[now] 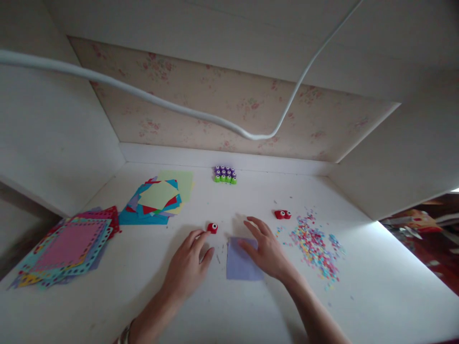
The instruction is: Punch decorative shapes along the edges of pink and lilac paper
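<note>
A square of purple paper (242, 265) lies flat on the white table in front of me. Over its upper right part is my right hand (266, 248), fingers apart, the thumb over the sheet; whether it touches the paper I cannot tell. To the left of the sheet, my left hand (188, 260) has its thumb spread from its fingers and holds nothing. Just beyond its fingertips stands a small red craft punch (212, 228) with a white and black button on top. Two more red punches (283, 214) sit side by side past my right hand.
Rows of purple and green punches (225, 174) stand near the back wall. Punched, dotted-edge sheets (68, 246) are piled at far left, beside a stack of coloured paper (158, 197). Confetti bits (315, 246) are scattered at right. A white cable (201, 113) hangs across the view.
</note>
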Motion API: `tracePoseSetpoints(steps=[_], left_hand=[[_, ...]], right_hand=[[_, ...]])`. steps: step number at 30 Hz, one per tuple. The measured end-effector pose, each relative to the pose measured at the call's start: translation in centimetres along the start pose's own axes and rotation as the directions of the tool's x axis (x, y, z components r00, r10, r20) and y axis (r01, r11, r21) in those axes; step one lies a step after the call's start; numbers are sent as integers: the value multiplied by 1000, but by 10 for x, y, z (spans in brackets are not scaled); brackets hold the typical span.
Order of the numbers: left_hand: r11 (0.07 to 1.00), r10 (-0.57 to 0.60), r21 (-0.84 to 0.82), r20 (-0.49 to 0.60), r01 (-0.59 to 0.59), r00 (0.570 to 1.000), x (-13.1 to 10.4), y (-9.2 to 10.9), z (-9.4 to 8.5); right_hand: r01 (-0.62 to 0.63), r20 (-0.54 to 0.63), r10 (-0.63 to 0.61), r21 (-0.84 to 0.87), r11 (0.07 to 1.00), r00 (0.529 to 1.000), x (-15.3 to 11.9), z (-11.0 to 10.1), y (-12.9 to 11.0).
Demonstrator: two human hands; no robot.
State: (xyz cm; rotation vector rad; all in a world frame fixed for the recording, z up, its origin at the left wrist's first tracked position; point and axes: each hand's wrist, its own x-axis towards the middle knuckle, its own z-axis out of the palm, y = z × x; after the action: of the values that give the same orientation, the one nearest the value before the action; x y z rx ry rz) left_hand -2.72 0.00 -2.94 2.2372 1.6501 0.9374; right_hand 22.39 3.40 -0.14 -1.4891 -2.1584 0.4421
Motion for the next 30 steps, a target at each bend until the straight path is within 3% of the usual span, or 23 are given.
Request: tracePoseSetpoints(steps=[5,10,16,21,23,25,27,28,30], left_hand=[[999,-11,49,16,10,1000,20,1,11],[1000,3,15,48,-4,999,37,1,13],[988,14,-157,44,-6,999,25,-12,8],[928,-26,-366,107,64,994,14,-10,4],[911,-30,-403,133,82,991,12,-6,4],[899,-33,-426,161,100,986,12,-3,5],[891,-45,-436,182,122,982,12,-2,6],[888,-51,-441,189,131,981,12,-2,7],[880,-55,-454,194,140,979,12,-2,7]], right_hand=[[-71,83,72,-15,997,994,-41,2,23],[-98,34,97,39,994,995,-40,10,25],[-140,-67,140,2,990,988,-38,16,30],[-206,-110,237,233,950,965,-36,12,24],[-308,-73,376,443,842,924,-31,9,17],[-397,35,505,666,632,862,-25,8,8],[-414,135,546,804,427,827,-19,10,0],[-406,161,544,837,367,824,-16,11,-4],[-390,173,530,860,329,830,-13,15,-8]])
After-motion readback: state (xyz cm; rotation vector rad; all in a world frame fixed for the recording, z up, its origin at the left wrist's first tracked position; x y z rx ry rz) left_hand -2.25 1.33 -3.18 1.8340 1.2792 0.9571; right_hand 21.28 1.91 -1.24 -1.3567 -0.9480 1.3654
